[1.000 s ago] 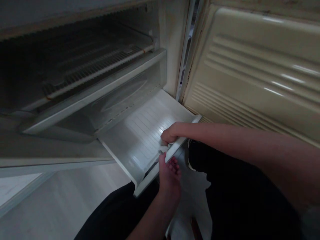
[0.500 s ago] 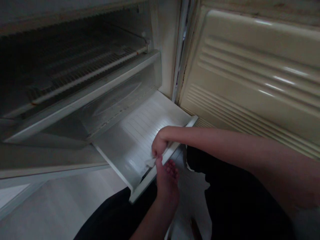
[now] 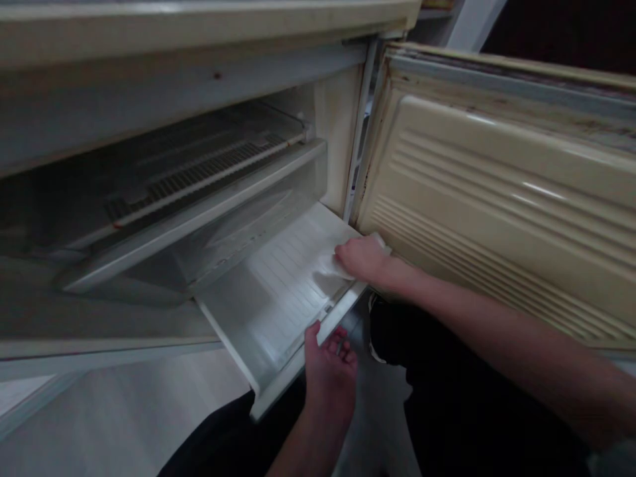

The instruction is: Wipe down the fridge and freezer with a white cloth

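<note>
A shallow white drawer (image 3: pixel 278 278) is pulled out from the bottom of an open refrigerator. My left hand (image 3: pixel 330 364) grips its front edge, the thumb over the rim and the fingers curled below it. Near the drawer's front right corner, my right hand (image 3: pixel 362 260) is closed on a white cloth (image 3: pixel 342 266) and presses it inside, along the front wall. Part of the cloth is hidden under the fingers.
Above the drawer sits a clear bin (image 3: pixel 238 232), with a wire shelf (image 3: pixel 199 175) higher up. The ribbed cream door (image 3: pixel 472 218) stands open on the right. My dark-clothed legs flank the drawer front, over a pale floor (image 3: pixel 149 411).
My right hand has slid the cloth rightward along the drawer's front, away from my left hand. My left hand still holds the front edge. The view has tilted up.
</note>
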A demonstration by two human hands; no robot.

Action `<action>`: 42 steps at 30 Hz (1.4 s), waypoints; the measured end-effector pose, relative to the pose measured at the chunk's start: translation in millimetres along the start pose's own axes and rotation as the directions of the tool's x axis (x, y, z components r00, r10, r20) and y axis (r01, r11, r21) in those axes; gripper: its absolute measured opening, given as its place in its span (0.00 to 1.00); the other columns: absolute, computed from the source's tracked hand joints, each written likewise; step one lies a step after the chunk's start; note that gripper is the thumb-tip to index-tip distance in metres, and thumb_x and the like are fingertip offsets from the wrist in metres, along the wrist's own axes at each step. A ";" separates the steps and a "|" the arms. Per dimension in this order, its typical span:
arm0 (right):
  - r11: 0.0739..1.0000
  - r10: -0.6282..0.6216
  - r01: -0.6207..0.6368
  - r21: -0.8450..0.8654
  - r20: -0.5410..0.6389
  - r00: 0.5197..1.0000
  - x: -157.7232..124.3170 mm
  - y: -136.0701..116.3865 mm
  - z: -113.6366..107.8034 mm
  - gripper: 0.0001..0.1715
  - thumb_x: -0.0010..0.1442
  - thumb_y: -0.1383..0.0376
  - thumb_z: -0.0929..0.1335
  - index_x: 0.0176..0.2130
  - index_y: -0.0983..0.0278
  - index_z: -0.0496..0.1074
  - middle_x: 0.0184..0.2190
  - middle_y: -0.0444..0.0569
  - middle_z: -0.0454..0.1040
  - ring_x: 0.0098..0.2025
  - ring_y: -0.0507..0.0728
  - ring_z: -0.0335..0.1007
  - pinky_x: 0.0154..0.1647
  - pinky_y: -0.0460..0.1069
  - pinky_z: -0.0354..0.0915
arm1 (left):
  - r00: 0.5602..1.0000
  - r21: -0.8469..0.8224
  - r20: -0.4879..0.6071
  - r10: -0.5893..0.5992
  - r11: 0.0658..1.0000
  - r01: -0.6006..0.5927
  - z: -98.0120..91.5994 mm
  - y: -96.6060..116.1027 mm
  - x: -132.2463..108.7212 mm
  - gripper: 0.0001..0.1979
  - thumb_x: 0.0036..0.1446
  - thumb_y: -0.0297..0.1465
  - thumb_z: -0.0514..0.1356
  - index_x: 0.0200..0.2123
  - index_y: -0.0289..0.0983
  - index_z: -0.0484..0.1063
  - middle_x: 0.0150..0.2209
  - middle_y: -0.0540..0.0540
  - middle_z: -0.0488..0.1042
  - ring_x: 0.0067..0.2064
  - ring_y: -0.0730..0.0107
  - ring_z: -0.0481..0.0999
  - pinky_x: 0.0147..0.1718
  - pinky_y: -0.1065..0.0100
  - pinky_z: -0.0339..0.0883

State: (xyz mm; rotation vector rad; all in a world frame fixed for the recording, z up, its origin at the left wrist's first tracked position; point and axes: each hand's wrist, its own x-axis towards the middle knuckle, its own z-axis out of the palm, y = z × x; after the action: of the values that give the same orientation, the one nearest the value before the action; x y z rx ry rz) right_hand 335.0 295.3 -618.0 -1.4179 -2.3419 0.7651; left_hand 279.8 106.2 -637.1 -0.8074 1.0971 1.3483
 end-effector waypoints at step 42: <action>0.858 0.291 0.045 0.512 -0.556 0.779 -35.4 19.9 -62.2 0.26 0.70 0.54 0.62 0.26 0.64 0.74 0.22 0.46 0.72 0.26 0.53 0.64 0.30 0.47 0.52 | 0.949 -0.089 0.109 0.295 0.954 -0.287 32.6 150.3 122.0 0.15 0.64 0.25 0.50 0.53 0.27 0.63 0.39 0.40 0.71 0.36 0.70 0.75 0.26 0.75 0.74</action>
State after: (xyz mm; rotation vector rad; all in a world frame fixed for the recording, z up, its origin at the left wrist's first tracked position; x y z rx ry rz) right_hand 397.5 289.3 -578.2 -1.3266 -1.4172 0.7253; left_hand 124.1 193.1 -719.2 -0.6212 1.1062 1.6713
